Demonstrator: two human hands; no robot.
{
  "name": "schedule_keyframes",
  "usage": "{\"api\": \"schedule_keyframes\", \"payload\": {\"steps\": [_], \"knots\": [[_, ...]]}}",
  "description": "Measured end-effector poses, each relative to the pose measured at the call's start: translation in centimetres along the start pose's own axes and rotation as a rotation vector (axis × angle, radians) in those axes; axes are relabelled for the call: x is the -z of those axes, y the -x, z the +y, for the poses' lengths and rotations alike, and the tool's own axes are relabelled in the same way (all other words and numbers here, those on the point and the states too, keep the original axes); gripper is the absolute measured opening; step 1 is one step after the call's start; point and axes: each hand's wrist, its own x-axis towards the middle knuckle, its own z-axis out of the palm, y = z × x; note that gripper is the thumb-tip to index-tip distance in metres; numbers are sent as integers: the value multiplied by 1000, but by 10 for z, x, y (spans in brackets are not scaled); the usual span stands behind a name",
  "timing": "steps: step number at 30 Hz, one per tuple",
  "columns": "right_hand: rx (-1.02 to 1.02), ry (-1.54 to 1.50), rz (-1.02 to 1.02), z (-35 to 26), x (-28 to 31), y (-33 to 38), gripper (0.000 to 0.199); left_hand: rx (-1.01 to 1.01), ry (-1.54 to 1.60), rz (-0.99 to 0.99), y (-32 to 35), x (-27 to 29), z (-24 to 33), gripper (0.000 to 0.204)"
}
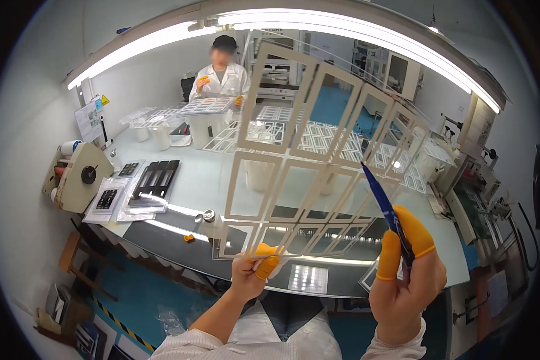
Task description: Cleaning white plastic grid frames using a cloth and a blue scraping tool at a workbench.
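Observation:
My left hand (259, 268), in orange finger cots, pinches the lower edge of a large clear sheet (282, 153) bearing several white rectangular frames. The sheet is held up and tilted above the table, and a bit of white material shows by the fingers. My right hand (405, 273), also in orange finger cots, grips slim blue tweezers (378, 192) with the pointed end up. That tip overlaps the sheet's right part in the view; whether it touches cannot be told.
Across the table (204, 174) lie more framed sheets (324, 138). Black trays (155, 183) and a tape dispenser (78, 177) are at left, near a small metal-capped jar (209, 215). A co-worker (221, 75) in white is at the far side. A lamp (318, 21) hangs overhead.

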Motion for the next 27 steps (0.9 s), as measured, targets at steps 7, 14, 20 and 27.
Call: {"api": "schedule_keyframes", "payload": {"steps": [7,14,20,27], "knots": [[-442,-382,-28,-4,5,52,30,9,-4,-48,-1,-3,-3,7],[-635,-458,47,6,1,78,31,-42,-48,-95,-2,-6,-14,5],[-623,-458,102,9,3,80,29,-47,-6,-122,-4,-10,-17,6],[-708,-576,292,21,11,84,30,-28,105,-156,-6,-12,-15,9]]}}
